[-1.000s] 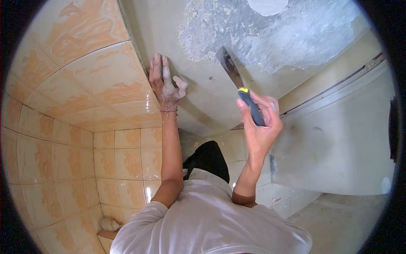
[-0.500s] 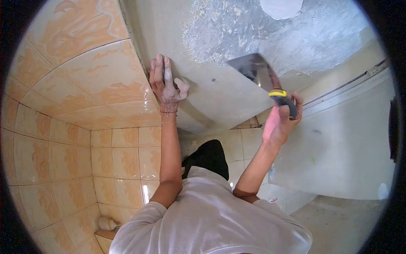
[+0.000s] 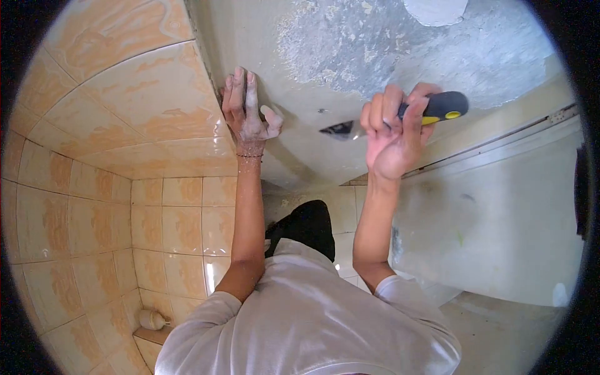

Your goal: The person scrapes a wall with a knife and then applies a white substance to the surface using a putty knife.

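My right hand (image 3: 397,134) is wrapped around the putty knife (image 3: 449,105), whose black and yellow handle sticks out to the right. Its dark blade points left, low against the painted wall (image 3: 300,103) near a small dark spot; whether it touches is unclear. My left hand (image 3: 250,119), dusted white, lies on the wall beside the tile edge with fingers stretched and thumb apart, holding nothing. Above both hands spreads a rough, grey-white patch (image 3: 350,47) where the surface is bare. A smooth white spot (image 3: 437,9) sits at its top.
Orange-patterned tiles (image 3: 125,106) cover the left side. At right, a pale door-like panel (image 3: 494,231) adjoins a frame strip (image 3: 494,137). A whitish rounded object (image 3: 152,319) rests on a corner ledge at lower left.
The putty knife has swung from blade raised up-left to blade pointing left, lower on the wall. My right hand has moved up and turned; my left hand stays on the wall.
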### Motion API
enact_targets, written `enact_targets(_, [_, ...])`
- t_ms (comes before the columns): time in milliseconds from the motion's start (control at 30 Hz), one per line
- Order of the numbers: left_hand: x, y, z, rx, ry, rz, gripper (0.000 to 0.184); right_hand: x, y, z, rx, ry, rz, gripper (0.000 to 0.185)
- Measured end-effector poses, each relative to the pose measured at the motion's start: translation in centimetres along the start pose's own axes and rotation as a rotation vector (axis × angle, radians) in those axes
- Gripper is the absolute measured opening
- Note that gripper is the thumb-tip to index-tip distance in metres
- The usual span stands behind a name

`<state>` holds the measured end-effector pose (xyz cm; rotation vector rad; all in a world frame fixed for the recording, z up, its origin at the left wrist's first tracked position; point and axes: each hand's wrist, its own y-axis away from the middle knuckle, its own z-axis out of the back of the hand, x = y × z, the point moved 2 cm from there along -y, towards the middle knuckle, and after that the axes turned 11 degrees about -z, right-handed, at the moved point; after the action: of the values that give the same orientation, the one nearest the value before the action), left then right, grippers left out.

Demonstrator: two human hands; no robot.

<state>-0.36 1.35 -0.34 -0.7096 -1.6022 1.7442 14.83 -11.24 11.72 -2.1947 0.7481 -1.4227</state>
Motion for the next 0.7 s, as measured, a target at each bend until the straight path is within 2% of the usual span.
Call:
enact_targets(67, [0.0, -0.1, 0.1, 0.009, -0.021, 0.000, 0.057, 0.4, -1.2, -1.9, 0.011, -0.046, 0.059, 0.012])
enact_targets(133, [-0.1, -0.1, 0.2, 0.008, 0.003, 0.006, 0.058, 1.6, -1.8, -3.9, -0.071, 0.194, 0.344, 0.020])
enact_targets(167, [0.0, 0.0, 0.2, 0.010, -0.001, 0.008, 0.058, 1.9, -2.0, -4.7, -0.069, 0.191, 0.340, 0.020])
enact_targets(233, [0.1, 0.2, 0.0, 0.010, 0.016, 0.010, 0.060, 2.5, -2.0, -6.2, 0.013, 0.252, 0.548, 0.021])
enact_targets(267, [0.2, 0.1, 0.0, 0.008, 0.015, 0.011, 0.060, 1.5, -2.2, -6.2, 0.015, 0.252, 0.549, 0.021])
enact_targets(333, [0.1, 0.2, 0.1, 0.005, -0.014, 0.007, 0.059, -1.8, -2.2, -4.4, -0.312, 0.694, 0.698, 0.021])
enact_targets(367, [0.0, 0.2, 0.3, 0.007, -0.017, 0.007, 0.059, -3.5, -2.0, -3.2, -0.289, 0.636, 0.471, 0.022])
enact_targets(400, [-0.2, 0.3, 0.4, 0.023, -0.012, 0.018, 0.058, -3.3, -1.7, -2.6, -0.291, 0.634, 0.469, 0.022])
enact_targets(467, [0.2, 0.0, 0.0, 0.030, -0.020, 0.029, 0.057, -2.3, -1.4, -1.6, 0.223, 0.046, 0.497, 0.023])
enact_targets(500, [0.2, 0.0, 0.0, 0.014, -0.021, 0.018, 0.056, -2.5, -1.2, -1.6, 0.227, 0.042, 0.490, 0.023])
enact_targets(600, [0.3, 0.1, 0.0, -0.003, -0.014, 0.010, 0.056, -2.9, 0.0, -1.5, -0.230, 1.137, 0.703, 0.023])
enact_targets(633, [0.2, 0.2, 0.0, -0.012, -0.006, 0.007, 0.056, -4.6, -1.6, -1.7, -0.213, 0.628, 0.467, 0.026])
enact_targets(667, [0.0, 0.3, 0.0, -0.009, -0.001, 0.007, 0.056, -4.2, -1.3, -1.6, -0.218, 0.631, 0.465, 0.026])
enact_targets(700, [0.1, 0.2, -0.1, -0.009, 0.004, 0.003, 0.056, -3.7, -0.9, -1.5, 0.000, 0.341, 0.523, 0.028])
